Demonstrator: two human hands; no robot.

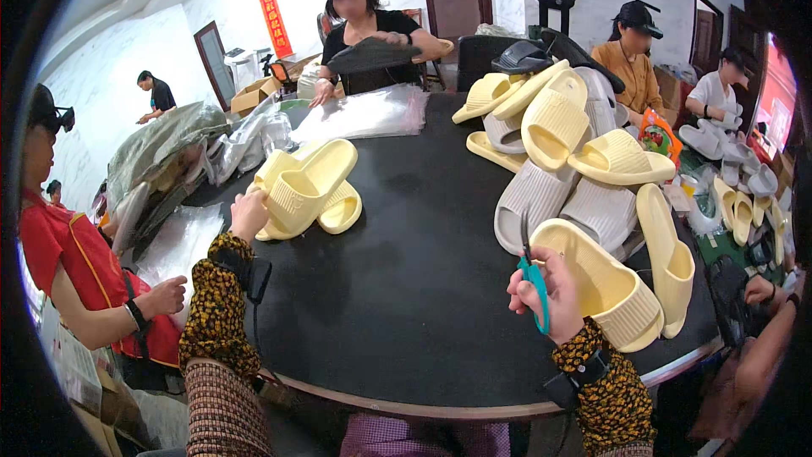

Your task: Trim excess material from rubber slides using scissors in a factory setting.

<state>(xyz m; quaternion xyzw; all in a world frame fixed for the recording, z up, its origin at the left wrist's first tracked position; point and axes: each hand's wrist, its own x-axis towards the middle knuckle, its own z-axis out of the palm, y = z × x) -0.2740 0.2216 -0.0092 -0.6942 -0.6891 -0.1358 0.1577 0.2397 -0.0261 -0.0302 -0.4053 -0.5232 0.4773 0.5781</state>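
My left hand is at the left edge of a small stack of pale yellow slide sandals, its fingers closed on the edge of one. Part of that grip is hidden behind the hand. In my right hand is a pair of small scissors with teal handles, the dark blades pointing up and away from me. Just beyond and right of that hand rises a heap of slide sandals, with a large yellow slide closest to it. Grey slides lie lower in the heap.
A black table spreads before me. Clear plastic bags lie at its far side, more plastic at the left. A person in red stands close on my left. Across the table another person holds a black slipper. Others work at the right.
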